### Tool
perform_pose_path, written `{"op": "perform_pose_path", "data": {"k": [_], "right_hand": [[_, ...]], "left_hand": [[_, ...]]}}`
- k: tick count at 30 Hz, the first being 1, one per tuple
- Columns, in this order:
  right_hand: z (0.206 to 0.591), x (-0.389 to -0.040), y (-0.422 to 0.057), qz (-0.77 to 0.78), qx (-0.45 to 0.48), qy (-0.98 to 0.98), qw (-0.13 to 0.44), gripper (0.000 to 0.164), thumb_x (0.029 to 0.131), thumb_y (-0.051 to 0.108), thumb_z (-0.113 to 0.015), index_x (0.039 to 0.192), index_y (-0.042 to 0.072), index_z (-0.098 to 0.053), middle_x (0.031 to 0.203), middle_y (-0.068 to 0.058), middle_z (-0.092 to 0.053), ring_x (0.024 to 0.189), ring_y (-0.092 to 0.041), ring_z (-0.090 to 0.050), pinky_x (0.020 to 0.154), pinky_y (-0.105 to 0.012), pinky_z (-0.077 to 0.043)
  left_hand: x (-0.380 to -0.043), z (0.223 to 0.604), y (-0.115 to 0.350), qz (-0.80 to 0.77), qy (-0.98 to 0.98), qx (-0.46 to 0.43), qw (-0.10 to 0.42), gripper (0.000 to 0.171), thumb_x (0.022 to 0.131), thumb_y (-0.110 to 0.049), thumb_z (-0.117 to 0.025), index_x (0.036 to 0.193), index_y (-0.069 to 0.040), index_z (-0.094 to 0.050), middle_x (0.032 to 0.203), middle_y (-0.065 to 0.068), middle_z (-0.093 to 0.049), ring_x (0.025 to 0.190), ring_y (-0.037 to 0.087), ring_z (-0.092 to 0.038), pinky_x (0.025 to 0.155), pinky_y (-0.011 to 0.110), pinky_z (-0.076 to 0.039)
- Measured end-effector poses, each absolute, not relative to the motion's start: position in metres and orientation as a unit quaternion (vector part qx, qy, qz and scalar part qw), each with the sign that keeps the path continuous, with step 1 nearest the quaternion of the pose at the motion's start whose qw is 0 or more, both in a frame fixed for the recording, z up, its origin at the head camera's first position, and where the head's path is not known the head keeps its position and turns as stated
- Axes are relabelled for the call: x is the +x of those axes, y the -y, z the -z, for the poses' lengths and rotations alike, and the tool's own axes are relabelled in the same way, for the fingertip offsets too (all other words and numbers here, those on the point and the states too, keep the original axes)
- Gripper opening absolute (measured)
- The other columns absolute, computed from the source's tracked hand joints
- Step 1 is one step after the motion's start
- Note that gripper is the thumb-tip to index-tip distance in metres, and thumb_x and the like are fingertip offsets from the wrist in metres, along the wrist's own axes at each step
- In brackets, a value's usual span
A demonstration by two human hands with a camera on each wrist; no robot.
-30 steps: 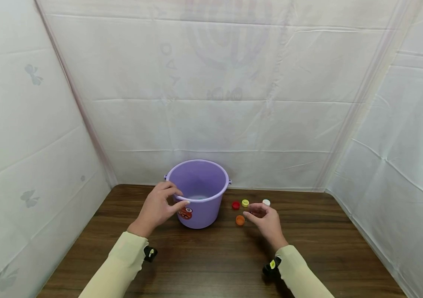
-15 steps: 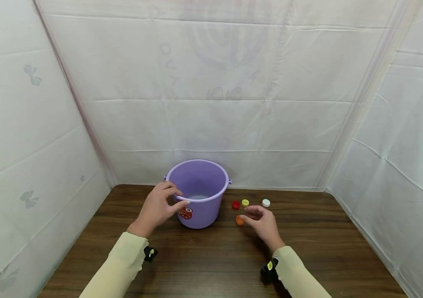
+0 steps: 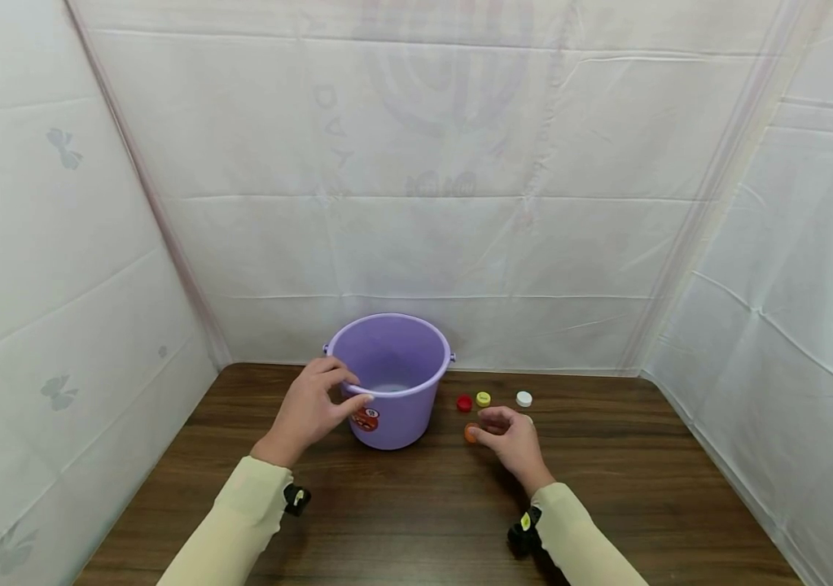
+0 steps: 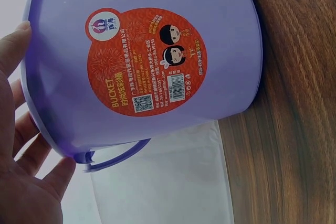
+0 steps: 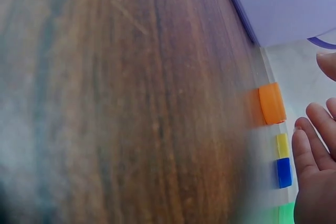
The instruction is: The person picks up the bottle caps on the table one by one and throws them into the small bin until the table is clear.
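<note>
A purple bucket (image 3: 405, 419) stands upright on the table. My left hand (image 3: 313, 407) grips its near-left rim, thumb at the outer side and fingers over the edge; the left wrist view shows the bucket's red label (image 4: 149, 61). My right hand (image 3: 515, 448) is over the table right of the bucket, fingers bent loosely. Its thumb overlaps an orange bottle cap (image 3: 470, 433) in the head view. In the right wrist view the orange cap (image 5: 272, 103) stands apart from thumb and fingers. Near the fingers are a blue cap (image 5: 284, 172) and a green piece (image 5: 286, 213), hidden from the head.
Behind the orange cap lie a red cap (image 3: 464, 404) and a yellow cap (image 3: 484, 400). Farther right is a white cap (image 3: 524, 399). The dark wooden table (image 3: 387, 521) meets white sheet walls (image 3: 416, 244) at the back and sides.
My right hand has moved slightly left and toward me, so the thumb now overlaps the orange cap and the white cap shows fully. The left hand and bucket stay put.
</note>
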State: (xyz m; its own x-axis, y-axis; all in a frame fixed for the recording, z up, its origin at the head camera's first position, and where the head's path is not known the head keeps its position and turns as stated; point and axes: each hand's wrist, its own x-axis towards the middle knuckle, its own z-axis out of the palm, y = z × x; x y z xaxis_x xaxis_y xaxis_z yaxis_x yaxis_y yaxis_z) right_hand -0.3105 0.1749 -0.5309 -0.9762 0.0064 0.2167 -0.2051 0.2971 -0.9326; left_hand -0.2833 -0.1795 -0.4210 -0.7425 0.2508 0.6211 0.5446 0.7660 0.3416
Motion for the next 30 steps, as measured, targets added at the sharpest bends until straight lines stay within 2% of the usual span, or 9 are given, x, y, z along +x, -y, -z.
{"op": "perform_pose_path", "data": {"k": [10,19,30], "right_hand": [[0.5322,-0.3136,-0.1709,-0.562,0.067,0.82,0.087,0.04,0.077,0.015,-0.092,0.11,0.001,-0.073,0.108,-0.016,-0.076,0.101,-0.03,-0.074,0.089,-0.041,-0.06],[0.5334,-0.3153,-0.1688,-0.507,0.069,0.853,0.1,0.037,0.076,0.015,-0.091,0.105,0.002,-0.074,0.102,-0.013,-0.077,0.097,-0.026,-0.074,0.085,-0.04,-0.06],[0.5332,-0.3151,-0.1696,-0.459,0.064,0.882,0.083,0.028,0.077,0.013,-0.09,0.1,0.006,-0.075,0.097,-0.007,-0.077,0.09,-0.019,-0.071,0.081,-0.036,-0.059]], "left_hand": [[-0.2827,0.4205,0.1791,0.261,0.896,-0.219,0.284,0.029,0.077,-0.038,-0.09,0.088,-0.016,-0.075,0.097,-0.001,-0.065,0.099,0.02,-0.058,0.084,0.04,-0.052],[-0.2809,0.4193,0.1791,0.26,0.9,-0.214,0.276,0.029,0.078,-0.038,-0.09,0.089,-0.016,-0.075,0.097,-0.001,-0.065,0.1,0.02,-0.058,0.085,0.04,-0.052],[-0.2809,0.4192,0.1788,0.258,0.901,-0.213,0.275,0.029,0.078,-0.038,-0.09,0.09,-0.015,-0.075,0.098,0.0,-0.066,0.101,0.02,-0.058,0.086,0.041,-0.052]]}}
